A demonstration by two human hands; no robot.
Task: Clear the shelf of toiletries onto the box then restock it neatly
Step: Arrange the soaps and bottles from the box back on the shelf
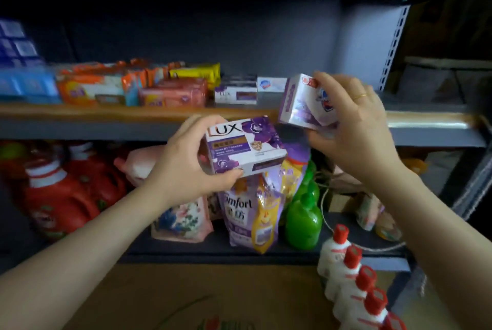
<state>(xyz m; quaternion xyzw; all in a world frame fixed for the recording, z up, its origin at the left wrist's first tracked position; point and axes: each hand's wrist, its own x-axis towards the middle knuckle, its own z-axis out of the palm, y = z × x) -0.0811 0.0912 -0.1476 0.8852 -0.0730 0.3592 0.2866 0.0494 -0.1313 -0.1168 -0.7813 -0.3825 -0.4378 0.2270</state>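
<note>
In front of the grey metal shelf (431,134), both hands are loaded and up at its edge. The left hand (183,159) pinches a purple-and-white Lux soap carton (246,144) between thumb underneath and fingers over the top, holding it just below the shelf lip. The right hand (354,119), at two o'clock from it, curls round a second purple-and-white soap carton (303,101), tilted, level with the shelf board. Behind, at twelve o'clock, more boxed soaps (235,90) sit in a short row, with orange and pink wrapped packs (119,87) off at ten o'clock. Down at six o'clock lies the brown cardboard box (186,300). Whether this is clearing or restocking I can't tell for sure; cartons raised toward a tidy row suggest restocking. If so, the next move calls for squaring each carton up and sliding it in beside the row.
</note>
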